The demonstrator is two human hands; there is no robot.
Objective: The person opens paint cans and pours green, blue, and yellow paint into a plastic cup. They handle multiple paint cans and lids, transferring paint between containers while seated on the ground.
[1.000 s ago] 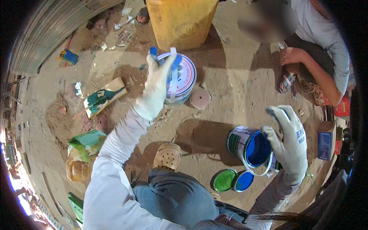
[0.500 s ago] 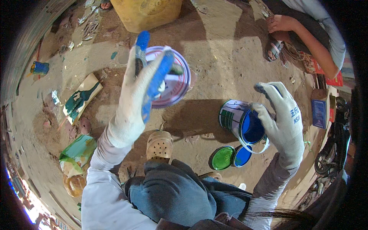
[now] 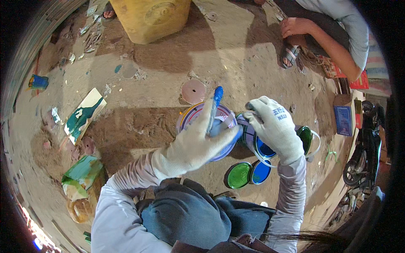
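One stretch of sandy ground (image 3: 139, 92) is what we list first, bearing everything below. Item: a co-worker (image 3: 329, 50), crouched at upper right, forearm bare. Item: a dark motorbike (image 3: 367, 156), far right edge. Item: a yellow container (image 3: 152, 19), top, on the ground.

Next we enter three cans. A lidded can (image 3: 221, 113), ringed in red and blue, sits in front of us beneath the left hand (image 3: 190, 145); index finger and thumb of that grip spread wide, but the remaining fingers are hidden, so we cannot tell whether they close on its pale strap. Just to its right, an open can of blue paint (image 3: 263, 150), partly covered by the right hand (image 3: 278, 130), whose grip is curled with a narrow gap and nothing seen in it. Beyond that, an open green can (image 3: 304, 135), white handle swung outward.

Smaller stock: a blue box (image 3: 343, 120), at right; a pale card (image 3: 85, 114), smeared dark green, at left; a green packet (image 3: 84, 168), below the card. We close with one green lid (image 3: 238, 175) and one blue lid (image 3: 261, 171), side by side, and a pink disc (image 3: 193, 91) beyond the lidded can.
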